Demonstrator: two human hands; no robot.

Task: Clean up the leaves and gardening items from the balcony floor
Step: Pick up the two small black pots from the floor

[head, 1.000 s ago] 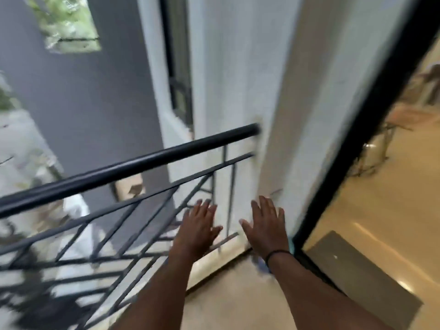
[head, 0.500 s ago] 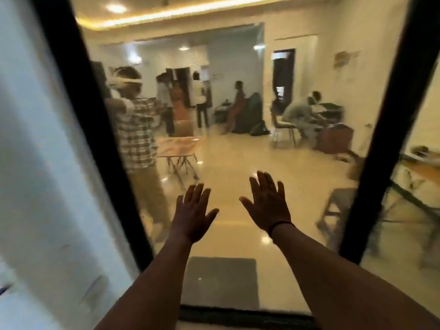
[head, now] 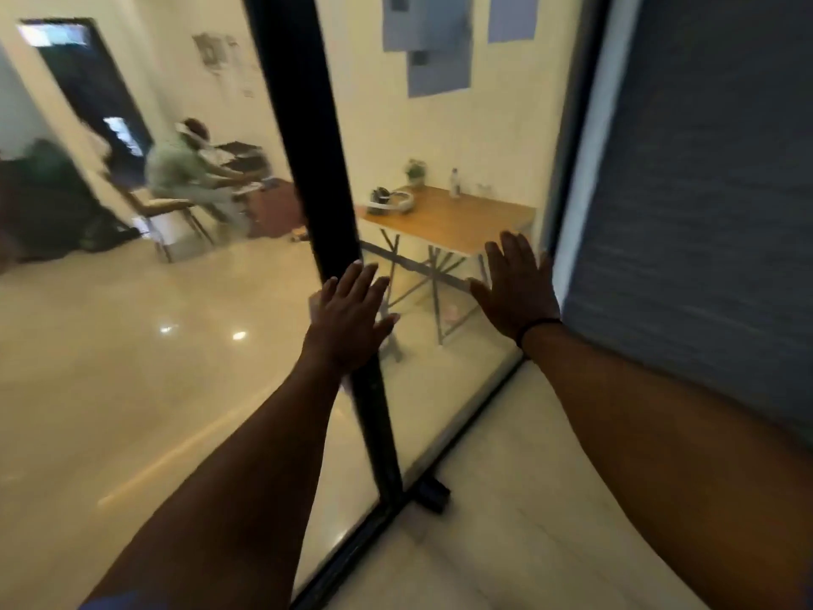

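Observation:
My left hand (head: 349,317) is stretched out in front of me with straight, spread fingers and holds nothing. It lies in front of the black door frame (head: 308,147). My right hand (head: 519,288) is also held out flat with fingers spread, empty, a black band on its wrist. No leaves or gardening items show in this view. The pale balcony floor (head: 506,534) lies at the lower right, beside the glass.
A glass door with a black bottom track (head: 387,517) separates me from a room. Inside stand a wooden table (head: 453,217) on metal legs and a seated person (head: 184,173) at the left. A grey textured wall (head: 704,191) rises on the right.
The view has swung right, from the railing and white wall, across the glass door, to the door's right part and the grey wall. Both hands stay raised, flat and empty.

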